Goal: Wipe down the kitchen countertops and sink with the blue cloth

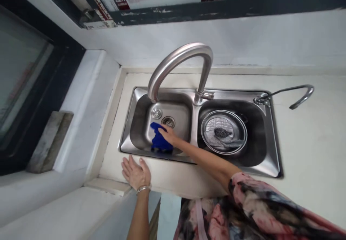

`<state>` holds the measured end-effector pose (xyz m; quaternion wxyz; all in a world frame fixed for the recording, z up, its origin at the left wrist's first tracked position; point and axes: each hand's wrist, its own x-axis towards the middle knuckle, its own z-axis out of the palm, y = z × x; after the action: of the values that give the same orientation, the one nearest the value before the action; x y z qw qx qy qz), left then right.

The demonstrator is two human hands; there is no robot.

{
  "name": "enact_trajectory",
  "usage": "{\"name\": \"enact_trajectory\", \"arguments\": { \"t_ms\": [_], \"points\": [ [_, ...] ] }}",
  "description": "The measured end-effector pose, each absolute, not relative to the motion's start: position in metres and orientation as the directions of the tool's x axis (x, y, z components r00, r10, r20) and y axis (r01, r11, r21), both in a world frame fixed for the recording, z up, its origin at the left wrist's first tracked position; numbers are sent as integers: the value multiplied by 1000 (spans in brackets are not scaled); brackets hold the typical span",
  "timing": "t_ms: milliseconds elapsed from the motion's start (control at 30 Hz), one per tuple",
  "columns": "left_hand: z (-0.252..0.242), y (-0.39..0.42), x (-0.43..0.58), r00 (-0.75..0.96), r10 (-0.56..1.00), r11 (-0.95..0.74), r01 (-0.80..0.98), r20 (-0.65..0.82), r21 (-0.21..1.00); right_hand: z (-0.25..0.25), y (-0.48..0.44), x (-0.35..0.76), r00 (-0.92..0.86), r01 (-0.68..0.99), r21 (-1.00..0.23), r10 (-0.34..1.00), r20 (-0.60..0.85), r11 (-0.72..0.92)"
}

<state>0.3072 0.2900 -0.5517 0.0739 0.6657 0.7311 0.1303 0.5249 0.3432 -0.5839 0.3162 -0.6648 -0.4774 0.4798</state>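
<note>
My right hand [169, 136] grips a blue cloth [161, 142] at the front of the left sink basin [183, 112]. The cloth hangs down against the basin's near wall, and its lower edge is partly in shadow. Flat on the counter, just in front of the sink's left corner, rests my left hand [136, 173] with the fingers stretched out and nothing held. A drain [168, 121] and a small round metal strainer or plug [156, 113] lie on the basin floor beyond the cloth.
A tall curved faucet [180, 57] arches over the left basin. In the right basin [256, 131] a metal colander [209, 124] holds a grey cloth [216, 139] and a dark scouring pad [221, 132]. A thin spout [289, 89] rises at the right corner. A block [51, 140] stands on the left ledge.
</note>
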Motion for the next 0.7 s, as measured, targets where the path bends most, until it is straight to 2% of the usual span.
{"name": "enact_trajectory", "arguments": {
  "t_ms": [100, 300, 367, 500, 700],
  "points": [
    [-553, 289, 307, -108, 991, 83, 954, 75, 288, -583, 352, 534, 115, 292, -888, 935, -335, -354],
    [-556, 285, 304, -123, 988, 83, 939, 98, 334, -563, 382, 475, -117, 99, -984, 981, -157, -146],
    [-558, 284, 302, -135, 986, 94, 932, 94, 351, -560, 395, 444, -156, 150, -981, 977, -144, -121],
    [-561, 282, 299, -148, 986, 111, 930, 82, 351, -569, 405, 401, -320, 378, -925, 934, -155, -24],
    [-559, 282, 300, -128, 991, 107, 933, 37, 343, -592, 362, 428, -371, 497, -868, 907, -197, 15]
  ]
}}
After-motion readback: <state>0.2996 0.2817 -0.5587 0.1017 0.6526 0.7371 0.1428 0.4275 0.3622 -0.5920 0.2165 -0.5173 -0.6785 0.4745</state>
